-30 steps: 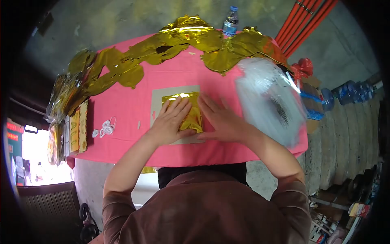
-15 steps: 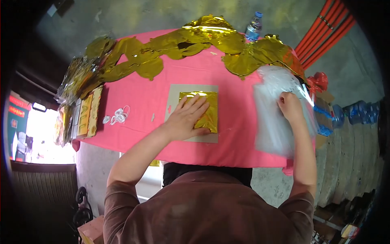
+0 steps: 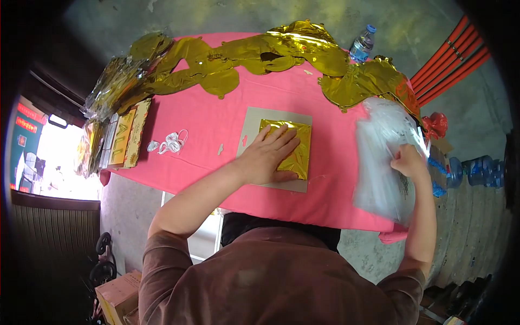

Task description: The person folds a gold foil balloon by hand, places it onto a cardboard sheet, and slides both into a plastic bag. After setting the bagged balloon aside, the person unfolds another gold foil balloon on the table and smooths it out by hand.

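Observation:
My left hand [image 3: 268,154] lies flat, fingers spread, on a folded gold foil piece [image 3: 301,154]. Under the foil is a grey card [image 3: 250,116] on the pink cloth [image 3: 200,119]. To the right, my right hand [image 3: 409,161] is closed at the right part of a pile of clear plastic bags [image 3: 376,162]. The fingers look pinched on the bags, though their tips are partly hidden. White ribbon coils [image 3: 172,143] lie left of the card.
Gold foil balloons [image 3: 222,59] stretch along the far edge. Packs [image 3: 123,138] stand at the left end. A water bottle [image 3: 362,43] is beyond the far edge, and a red plastic bag [image 3: 435,125] is at the right.
The whole view has shifted, with the table's things now further right. My right hand has moved down slightly over the clear bags. My left hand still rests on the foil.

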Demonstrator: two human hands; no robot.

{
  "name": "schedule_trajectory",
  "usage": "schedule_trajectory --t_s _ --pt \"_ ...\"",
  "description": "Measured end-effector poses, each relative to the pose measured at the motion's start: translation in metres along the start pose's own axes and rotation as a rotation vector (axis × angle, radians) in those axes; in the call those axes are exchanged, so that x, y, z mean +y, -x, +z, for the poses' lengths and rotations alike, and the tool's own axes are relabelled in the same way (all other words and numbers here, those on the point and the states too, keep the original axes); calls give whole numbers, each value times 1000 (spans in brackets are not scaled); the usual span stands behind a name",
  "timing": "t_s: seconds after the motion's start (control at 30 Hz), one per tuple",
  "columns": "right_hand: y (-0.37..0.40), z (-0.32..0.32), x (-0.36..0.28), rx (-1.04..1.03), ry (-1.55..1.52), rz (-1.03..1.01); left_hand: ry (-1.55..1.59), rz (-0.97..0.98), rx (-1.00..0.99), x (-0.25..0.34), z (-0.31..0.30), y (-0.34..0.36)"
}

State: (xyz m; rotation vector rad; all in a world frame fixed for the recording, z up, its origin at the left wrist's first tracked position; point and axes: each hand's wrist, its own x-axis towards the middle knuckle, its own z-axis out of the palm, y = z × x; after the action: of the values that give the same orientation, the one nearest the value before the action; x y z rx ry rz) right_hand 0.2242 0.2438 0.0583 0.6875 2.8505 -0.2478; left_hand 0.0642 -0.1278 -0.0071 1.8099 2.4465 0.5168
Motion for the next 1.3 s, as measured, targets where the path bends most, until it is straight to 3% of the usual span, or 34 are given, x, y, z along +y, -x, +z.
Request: schedule_trajectory --t_s 0.1,0.4,0.47,0.67,0.73,0.8,0.9,1.03,1.3 --pt "3 9 8 81 -60 -47 1 20 39 -2 3 1" --pt "39 -41 2 -51 18 -53 -2 6 69 -3 10 2" --pt "52 -57 -31 45 -202 -91 -9 10 70 -3 9 2" --pt "-16 -21 -152 -5 -34 -551 13 14 71 -1 7 0" --pt "-52 7 -173 118 -33 -735 21 21 74 -2 6 1" --pt "-87 27 -198 61 182 -673 27 17 72 -1 4 1" --pt "-101 48 -207 165 212 -765 36 12 81 -1 4 1" --pt "-104 44 -208 64 235 -744 39 3 78 -1 4 2" --pt "-61 32 -160 9 271 -342 12 9 64 -3 8 1"
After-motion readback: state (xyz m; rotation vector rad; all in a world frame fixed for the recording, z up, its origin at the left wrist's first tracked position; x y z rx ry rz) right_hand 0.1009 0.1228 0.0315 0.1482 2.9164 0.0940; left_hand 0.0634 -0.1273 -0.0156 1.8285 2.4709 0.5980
